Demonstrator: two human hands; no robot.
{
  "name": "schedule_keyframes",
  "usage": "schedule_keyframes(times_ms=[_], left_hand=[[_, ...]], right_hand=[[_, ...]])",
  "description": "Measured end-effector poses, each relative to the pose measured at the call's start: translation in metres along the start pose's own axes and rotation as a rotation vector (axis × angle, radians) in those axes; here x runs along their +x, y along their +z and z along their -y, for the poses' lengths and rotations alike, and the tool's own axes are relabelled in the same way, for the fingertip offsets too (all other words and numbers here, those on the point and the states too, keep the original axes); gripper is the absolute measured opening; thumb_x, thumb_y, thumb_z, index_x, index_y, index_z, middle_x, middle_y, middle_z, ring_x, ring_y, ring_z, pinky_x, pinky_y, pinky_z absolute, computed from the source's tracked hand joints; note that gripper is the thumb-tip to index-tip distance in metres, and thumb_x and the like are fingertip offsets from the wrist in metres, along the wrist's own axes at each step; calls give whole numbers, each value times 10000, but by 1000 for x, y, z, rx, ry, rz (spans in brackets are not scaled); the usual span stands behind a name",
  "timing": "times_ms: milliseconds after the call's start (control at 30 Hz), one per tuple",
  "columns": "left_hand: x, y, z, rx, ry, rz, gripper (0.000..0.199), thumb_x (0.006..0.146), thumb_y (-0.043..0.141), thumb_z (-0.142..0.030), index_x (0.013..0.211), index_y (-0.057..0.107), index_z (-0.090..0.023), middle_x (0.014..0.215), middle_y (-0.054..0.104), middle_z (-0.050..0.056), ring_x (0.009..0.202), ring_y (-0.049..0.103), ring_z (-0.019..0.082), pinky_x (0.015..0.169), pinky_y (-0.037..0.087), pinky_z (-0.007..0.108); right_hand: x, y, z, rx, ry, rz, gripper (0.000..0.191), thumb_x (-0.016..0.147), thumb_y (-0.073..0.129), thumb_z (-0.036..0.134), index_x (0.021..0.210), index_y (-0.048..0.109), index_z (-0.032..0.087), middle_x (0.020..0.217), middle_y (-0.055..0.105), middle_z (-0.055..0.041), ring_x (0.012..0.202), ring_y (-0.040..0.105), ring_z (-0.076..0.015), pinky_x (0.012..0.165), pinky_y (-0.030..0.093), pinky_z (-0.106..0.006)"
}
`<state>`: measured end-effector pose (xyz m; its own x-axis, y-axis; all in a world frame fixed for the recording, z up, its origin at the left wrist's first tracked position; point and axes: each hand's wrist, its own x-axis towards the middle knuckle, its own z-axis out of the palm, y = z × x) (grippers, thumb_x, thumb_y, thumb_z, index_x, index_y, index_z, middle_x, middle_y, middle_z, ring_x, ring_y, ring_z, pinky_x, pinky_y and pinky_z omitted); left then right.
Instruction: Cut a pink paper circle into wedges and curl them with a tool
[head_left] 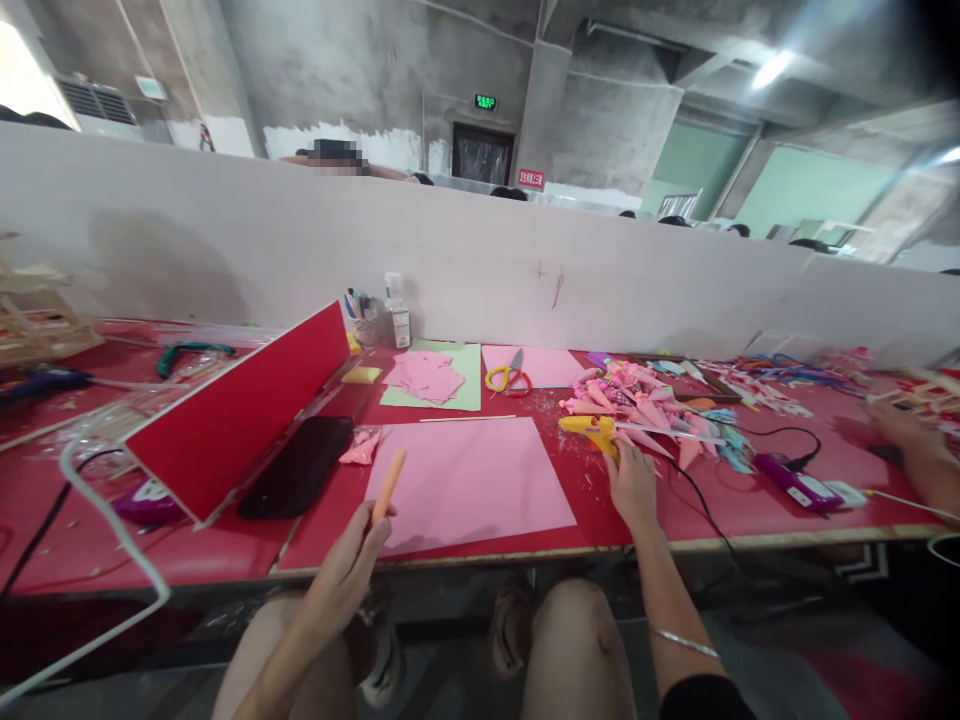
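Observation:
An orange rolled stick point(389, 487) is in my left hand point(355, 562), held tilted over the left front part of a large pink sheet point(472, 480). My right hand point(632, 485) is closed on the handle of a yellow glue gun point(590, 427), to the right of that sheet. The gun's nozzle points left. Just beyond the gun lies a pile of small pink cones point(637, 390). Scissors point(510, 375) with yellow and red handles rest on a smaller pink sheet point(551, 364). Pink paper pieces point(426, 377) lie on a green sheet point(470, 385).
A red upright board point(240, 420) and a black phone point(300, 468) stand and lie on the left. A bottle point(397, 315) is near the white partition point(465, 260). A purple power box point(799, 485) with cables lies right, near another person's hand point(907, 435).

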<state>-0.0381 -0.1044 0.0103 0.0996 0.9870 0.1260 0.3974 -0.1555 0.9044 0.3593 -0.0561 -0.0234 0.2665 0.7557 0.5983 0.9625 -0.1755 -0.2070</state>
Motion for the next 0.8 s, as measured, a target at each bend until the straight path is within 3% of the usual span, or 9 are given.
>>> schedule_keyframes(times_ms=[200, 267, 333, 367, 400, 467, 533, 667, 800], left_hand=[[-15, -12, -8, 114, 59, -42, 285, 828, 343, -442, 928, 462, -203, 744, 506, 4, 710, 510, 152, 679, 421, 239], [-19, -9, -12, 149, 80, -36, 267, 831, 347, -426, 929, 468, -209, 789, 548, 11, 763, 533, 153, 698, 420, 221], [-22, -2, -14, 163, 98, 2, 256, 842, 339, -406, 948, 470, -214, 800, 574, 6, 758, 545, 145, 673, 420, 204], [-23, 2, -15, 170, 110, 40, 251, 848, 333, -396, 955, 472, -216, 795, 582, 1, 737, 547, 140, 656, 419, 198], [-24, 7, -17, 179, 123, 87, 245, 854, 329, -387, 952, 477, -218, 781, 586, -5, 710, 546, 134, 640, 416, 194], [-24, 15, -22, 188, 145, 196, 235, 861, 332, -369, 956, 489, -223, 780, 597, -13, 697, 548, 128, 635, 410, 190], [-23, 22, -30, 182, 160, 291, 229, 863, 342, -358, 963, 504, -229, 810, 612, -16, 729, 559, 129, 653, 407, 189], [-23, 25, -43, 223, 169, 395, 234, 862, 345, -367, 909, 530, -231, 804, 617, -18, 733, 566, 133, 662, 399, 201], [-16, 7, -37, 398, 135, 346, 340, 830, 387, -416, 1114, 453, -240, 690, 567, -33, 627, 543, 140, 588, 388, 217]], right_hand=[[-6, -16, 2, -4, 27, -45, 360, 814, 380, 285, 1066, 514, 64, 974, 553, -188, 923, 471, -288, 787, 375, -407], [-14, -34, 16, -11, 157, -132, 369, 786, 423, 298, 1032, 535, 48, 899, 540, -198, 895, 463, -312, 761, 372, -430], [-26, -56, 41, 169, 249, -210, 346, 776, 448, 320, 1005, 548, 81, 905, 532, -174, 872, 469, -294, 778, 365, -429], [-33, -67, 58, 361, 254, -140, 323, 778, 458, 340, 986, 551, 111, 850, 541, -135, 796, 488, -255, 746, 387, -398], [-41, -76, 77, 606, 223, 25, 318, 779, 470, 359, 994, 542, 136, 806, 544, -96, 717, 497, -213, 694, 410, -354], [-56, -89, 119, 1112, 30, 541, 405, 769, 510, 355, 1131, 469, 178, 817, 548, -50, 689, 511, -165, 648, 422, -288], [-69, -93, 158, 1419, -65, 830, 466, 741, 560, 342, 1170, 434, 212, 789, 539, -13, 663, 498, -135, 605, 406, -248], [-77, -90, 200, 1431, 6, 707, 89, 752, 549, 253, 809, 547, 184, 646, 467, 30, 582, 419, -93, 519, 333, -201], [-63, -83, 194, 1457, 45, 656, 144, 790, 493, 230, 672, 539, 163, 532, 438, 47, 489, 402, -73, 465, 315, -194]])
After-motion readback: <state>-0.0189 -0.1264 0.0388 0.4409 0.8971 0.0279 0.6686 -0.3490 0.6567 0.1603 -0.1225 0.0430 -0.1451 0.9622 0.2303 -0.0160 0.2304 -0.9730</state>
